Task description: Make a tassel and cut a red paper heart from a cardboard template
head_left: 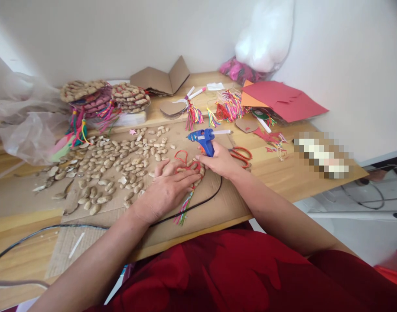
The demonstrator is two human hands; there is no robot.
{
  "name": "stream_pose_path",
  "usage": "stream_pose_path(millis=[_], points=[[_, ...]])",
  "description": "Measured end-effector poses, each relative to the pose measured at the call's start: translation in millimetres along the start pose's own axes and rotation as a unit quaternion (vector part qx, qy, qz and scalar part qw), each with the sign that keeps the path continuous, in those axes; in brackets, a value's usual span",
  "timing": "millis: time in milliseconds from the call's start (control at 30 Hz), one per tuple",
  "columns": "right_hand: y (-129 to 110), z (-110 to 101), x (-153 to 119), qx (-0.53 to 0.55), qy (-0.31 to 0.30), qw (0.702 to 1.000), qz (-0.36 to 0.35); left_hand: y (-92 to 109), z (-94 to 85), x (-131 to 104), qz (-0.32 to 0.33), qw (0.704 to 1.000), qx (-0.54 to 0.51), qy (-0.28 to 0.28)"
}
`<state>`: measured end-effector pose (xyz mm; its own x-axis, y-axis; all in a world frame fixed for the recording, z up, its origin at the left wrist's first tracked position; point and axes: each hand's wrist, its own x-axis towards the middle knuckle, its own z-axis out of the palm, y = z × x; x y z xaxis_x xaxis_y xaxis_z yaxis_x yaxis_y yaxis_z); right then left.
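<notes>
My right hand (219, 160) is wrapped round the handle of a blue glue gun (203, 138), its nozzle pointing left and a clear glue stick jutting out at the back. Below and left of it, my left hand (169, 186) lies flat with fingers extended over a red craft piece (201, 169) edged with peanuts. A red cord loop (181, 155) shows above those fingers, and a multicoloured tassel (185, 208) hangs out below. The piece's middle is hidden under my left hand.
Loose peanuts (104, 158) spread over cardboard at left. Orange-handled scissors (242, 155) lie right of the glue gun. A black cable (198, 204) crosses the front. Finished peanut pieces (130, 96), tassels (231, 106) and red sheets (286, 99) sit behind.
</notes>
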<state>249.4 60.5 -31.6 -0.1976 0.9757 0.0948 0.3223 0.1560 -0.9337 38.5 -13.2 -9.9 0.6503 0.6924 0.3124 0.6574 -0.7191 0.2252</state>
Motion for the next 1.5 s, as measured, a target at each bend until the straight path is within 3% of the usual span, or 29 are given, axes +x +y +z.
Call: stream_pose_path(millis=[233, 467, 700, 1233, 1500], points=[[-4, -3, 1, -0.018, -0.011, 1.0, 0.019, -2, 4.3, -4, -0.014, 1.0, 0.006, 0.004], [-14, -9, -5, 0.035, -0.086, 0.996, 0.007, -14, -5.3, -7, -0.046, 0.993, -0.054, 0.096], [-20, -17, -8, -0.05, -0.151, 0.987, -0.002, -26, -11.3, -8, -0.043, 0.993, -0.091, 0.069], [-30, -8, -12, -0.192, -0.094, 0.977, -0.015, -29, -4.0, -9, -0.046, 0.992, -0.101, 0.054], [-28, -7, -12, -0.186, -0.097, 0.978, -0.018, -28, -3.9, -9, -0.055, 0.994, -0.087, 0.044]])
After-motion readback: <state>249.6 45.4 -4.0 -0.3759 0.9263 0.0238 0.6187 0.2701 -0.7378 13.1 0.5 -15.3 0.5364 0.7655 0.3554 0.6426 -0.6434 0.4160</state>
